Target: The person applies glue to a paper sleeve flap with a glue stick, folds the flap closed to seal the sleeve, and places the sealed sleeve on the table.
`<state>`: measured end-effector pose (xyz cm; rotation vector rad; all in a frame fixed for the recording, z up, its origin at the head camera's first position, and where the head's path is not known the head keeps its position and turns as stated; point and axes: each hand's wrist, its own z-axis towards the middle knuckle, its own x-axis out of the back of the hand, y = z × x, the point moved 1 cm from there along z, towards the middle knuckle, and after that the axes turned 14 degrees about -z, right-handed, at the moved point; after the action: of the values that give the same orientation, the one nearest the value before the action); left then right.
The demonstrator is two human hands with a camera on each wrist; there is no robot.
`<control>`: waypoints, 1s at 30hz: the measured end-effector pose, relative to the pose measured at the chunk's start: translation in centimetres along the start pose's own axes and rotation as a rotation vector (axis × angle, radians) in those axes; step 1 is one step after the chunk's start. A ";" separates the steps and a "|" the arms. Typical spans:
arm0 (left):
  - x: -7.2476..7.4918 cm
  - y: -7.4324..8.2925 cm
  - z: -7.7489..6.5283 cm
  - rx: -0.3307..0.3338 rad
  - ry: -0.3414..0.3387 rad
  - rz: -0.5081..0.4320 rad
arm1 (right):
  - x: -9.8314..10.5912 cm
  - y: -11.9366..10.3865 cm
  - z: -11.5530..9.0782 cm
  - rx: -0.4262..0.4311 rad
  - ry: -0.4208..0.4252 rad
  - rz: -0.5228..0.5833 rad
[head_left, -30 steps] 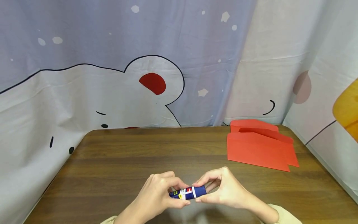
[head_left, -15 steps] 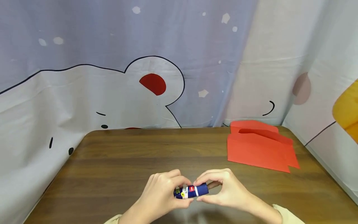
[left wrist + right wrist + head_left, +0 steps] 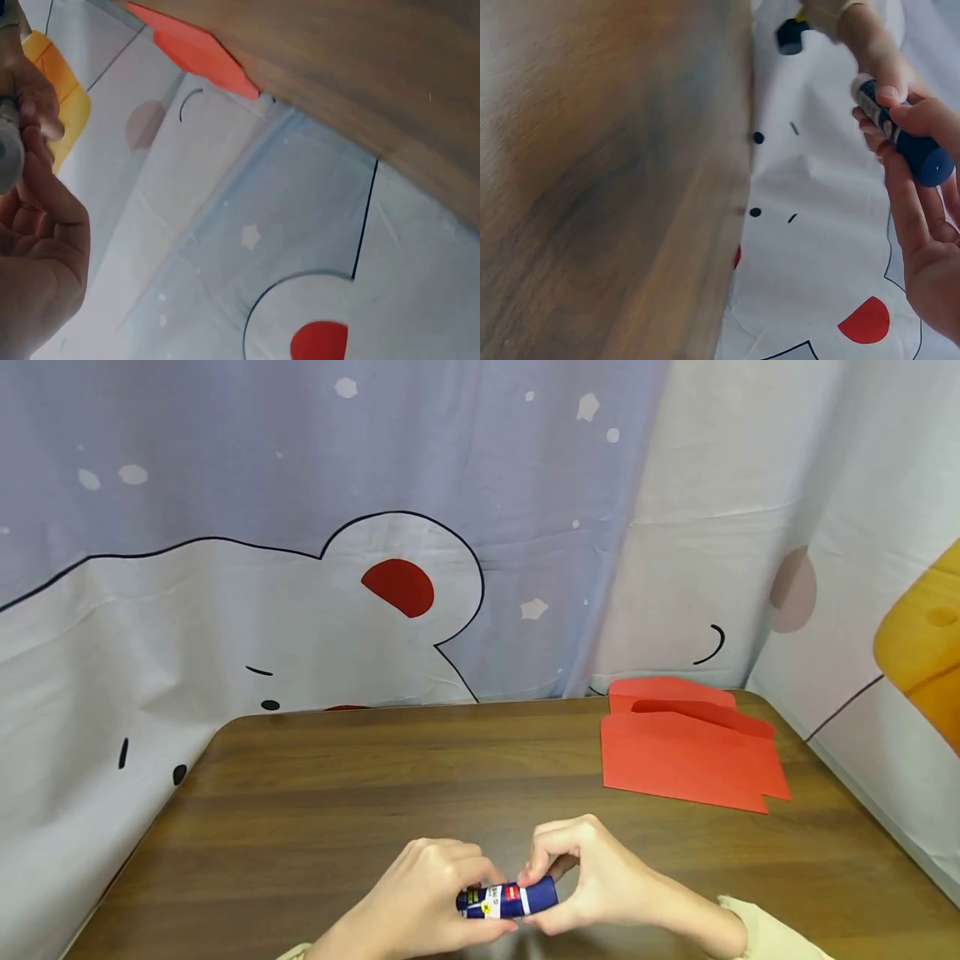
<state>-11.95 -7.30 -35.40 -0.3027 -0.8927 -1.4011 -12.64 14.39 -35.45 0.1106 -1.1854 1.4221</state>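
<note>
A dark blue glue stick [image 3: 491,903] with a white, yellow and red label lies nearly level between both hands, close over the table's near side in the head view. My left hand [image 3: 423,897] holds its labelled body between thumb and fingers. At the other end, my right hand [image 3: 596,881] pinches around the plain blue cap [image 3: 542,893], which sits on the stick. The right wrist view shows the glue stick [image 3: 877,109] slanted, its white base toward the left hand. In the left wrist view, only the round pale base [image 3: 9,157] shows beside the left fingers.
Several red envelopes [image 3: 678,758] overlap at the table's back right. The brown wooden table [image 3: 360,777] meets a printed curtain [image 3: 525,527] along its back edge and at both sides. A dark device [image 3: 790,36] is on the left wrist.
Both hands and the glue stick sit slightly lower in the head view. The right index finger is bent more sharply onto the cap's edge. The head view has shifted a little; the envelopes stay put.
</note>
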 end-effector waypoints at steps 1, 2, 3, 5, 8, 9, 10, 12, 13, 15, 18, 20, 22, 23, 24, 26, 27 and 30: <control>0.0 0.1 0.0 0.006 -0.005 -0.034 | 0.1 -0.1 -0.1 -0.007 -0.009 0.019; 0.0 0.1 -0.1 0.012 -0.010 -0.062 | 0.1 -0.2 -0.1 -0.011 -0.017 0.031; -0.1 0.2 -0.1 0.027 -0.018 -0.098 | 0.2 -0.3 -0.2 -0.014 -0.021 0.037; 0.0 0.4 -0.2 0.054 -0.039 -0.152 | 0.2 -0.5 -0.3 -0.015 -0.024 0.049; 0.0 0.6 -0.4 0.082 -0.074 -0.208 | 0.0 -0.5 -0.6 -0.023 -0.027 0.067; 0.1 0.6 -0.5 0.092 -0.083 -0.219 | 0.0 -0.5 -0.6 -0.025 -0.027 0.072; 0.1 0.7 -0.6 0.093 -0.091 -0.222 | -0.1 -0.5 -0.7 -0.028 -0.028 0.078; 0.1 0.7 -0.7 0.097 -0.099 -0.228 | -0.2 -0.6 -0.7 -0.033 -0.032 0.082; 0.2 0.7 -0.8 0.099 -0.100 -0.231 | -0.2 -0.6 -0.7 -0.036 -0.034 0.087; 0.2 0.7 -0.9 0.101 -0.101 -0.228 | -0.2 -0.6 -0.7 -0.037 -0.035 0.095; 0.3 0.7 -0.9 0.101 -0.103 -0.225 | -0.1 -0.7 -0.7 -0.038 -0.034 0.105; 0.3 0.8 -0.8 0.097 -0.105 -0.224 | 0.0 -0.7 -0.7 -0.028 -0.031 0.103; 0.4 0.8 -0.7 0.102 -0.109 -0.236 | 0.0 -0.7 -0.7 -0.015 -0.028 0.094; 0.4 0.9 -0.6 0.106 -0.111 -0.245 | 0.1 -0.8 -0.8 -0.009 -0.027 0.091; 0.4 0.9 -0.6 0.110 -0.111 -0.251 | 0.1 -0.8 -0.8 -0.005 -0.027 0.089; 0.4 1.0 -0.6 0.130 -0.114 -0.284 | 0.1 -0.8 -0.8 0.000 -0.030 0.090; 0.4 1.0 -0.5 0.137 -0.117 -0.294 | 0.1 -0.8 -0.9 0.000 -0.031 0.091; 0.4 1.2 -0.5 0.150 -0.124 -0.322 | 0.1 -0.9 -1.1 0.008 -0.037 0.094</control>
<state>-10.71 -7.71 -35.12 -0.1358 -1.1815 -1.6120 -11.36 15.01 -35.37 0.0878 -1.2292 1.5130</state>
